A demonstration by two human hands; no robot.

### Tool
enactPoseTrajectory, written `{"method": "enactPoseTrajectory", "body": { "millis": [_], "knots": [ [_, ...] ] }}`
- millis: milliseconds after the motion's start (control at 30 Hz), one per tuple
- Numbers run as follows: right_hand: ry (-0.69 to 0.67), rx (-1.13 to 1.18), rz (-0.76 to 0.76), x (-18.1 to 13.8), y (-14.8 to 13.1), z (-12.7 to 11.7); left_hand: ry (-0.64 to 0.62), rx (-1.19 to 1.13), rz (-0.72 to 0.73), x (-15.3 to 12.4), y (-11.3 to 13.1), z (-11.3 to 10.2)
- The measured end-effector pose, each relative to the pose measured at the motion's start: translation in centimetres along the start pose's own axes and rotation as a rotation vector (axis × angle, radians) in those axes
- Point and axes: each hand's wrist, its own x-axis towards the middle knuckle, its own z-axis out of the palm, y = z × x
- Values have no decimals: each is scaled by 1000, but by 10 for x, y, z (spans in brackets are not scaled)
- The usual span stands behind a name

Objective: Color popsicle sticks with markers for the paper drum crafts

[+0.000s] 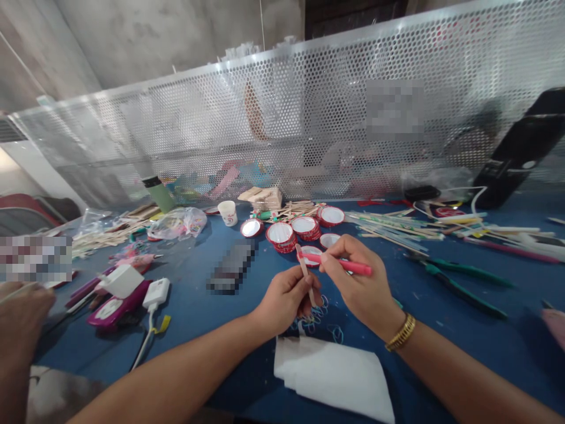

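Note:
My left hand (289, 297) pinches a flat wooden craft stick (303, 263), held upright and tilted a little to the left. Closed around a red marker pen (355, 267), my right hand (357, 277) brings the pen's tip end up to the stick's upper part; whether the tip touches cannot be made out. Just behind the hands stand stacks of red-rimmed paper baking cups (281, 235). Thin coloured rubber loops (320, 312) lie below my left hand. Nearer me is a folded white sheet (333, 374).
Green-handled pliers (463, 288) and a bundle of thin sticks (397, 227) lie to the right. A phone (233, 265), a paper cup (227, 213) and chargers (156, 292) are on the left. Another person's hand (22, 306) shows at far left. A perforated metal screen (198, 129) stands behind.

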Motion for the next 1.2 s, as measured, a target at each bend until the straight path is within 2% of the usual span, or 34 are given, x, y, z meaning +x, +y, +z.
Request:
{"method": "enactPoseTrajectory", "body": {
  "millis": [433,633,800,1200],
  "knots": [
    [41,2,9,0,3,-1,3,-43,6,2,-1,0],
    [7,0,-40,-1,0,1,-7,-48,29,2,-2,-2],
    [46,-19,-12,-1,1,1,-2,-18,27,2,-2,-3],
    [37,46,0,-1,0,0,-3,10,67,2,0,-4]
  ]
}}
